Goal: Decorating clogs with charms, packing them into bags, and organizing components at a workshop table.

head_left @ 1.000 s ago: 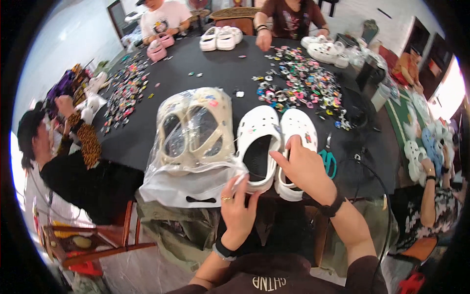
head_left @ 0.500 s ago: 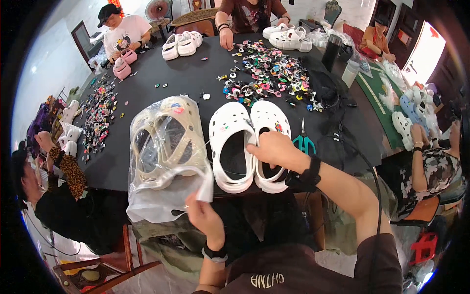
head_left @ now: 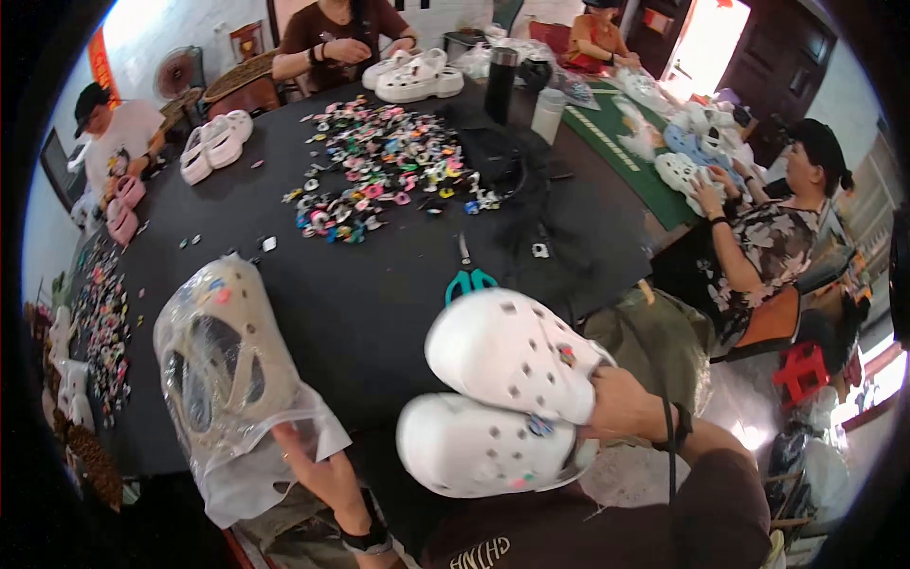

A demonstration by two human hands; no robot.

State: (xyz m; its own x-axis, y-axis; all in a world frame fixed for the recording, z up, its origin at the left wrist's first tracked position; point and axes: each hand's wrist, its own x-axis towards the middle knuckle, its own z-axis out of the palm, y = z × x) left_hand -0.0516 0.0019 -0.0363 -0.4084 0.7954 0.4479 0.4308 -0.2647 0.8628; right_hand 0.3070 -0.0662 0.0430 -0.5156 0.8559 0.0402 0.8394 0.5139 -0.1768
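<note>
White clogs: the pair (head_left: 502, 356) is at near right, up over the table's near edge, toes left, one stacked beyond the other.
Our right hand (head_left: 627, 408): grasping both clogs at the heel end; we can't see all the fingers.
Our left hand (head_left: 327, 486): touching the open near end of the clear bag (head_left: 232, 446); we can't tell if it's pinching.
Bag contents: beige clogs (head_left: 248, 318), near left.
In the way: teal-handled scissors (head_left: 465, 275) just beyond the white clogs, handles partly covered; black cable (head_left: 672, 465) crosses in front of our right wrist.
Black table (head_left: 355, 308): charm heap (head_left: 379, 166) far middle, second heap (head_left: 104, 332) left, black bottle (head_left: 500, 85) and white bottle (head_left: 548, 116) far right.
Co-worker, right: a person (head_left: 763, 242) has hands on a white clog (head_left: 680, 177).
</note>
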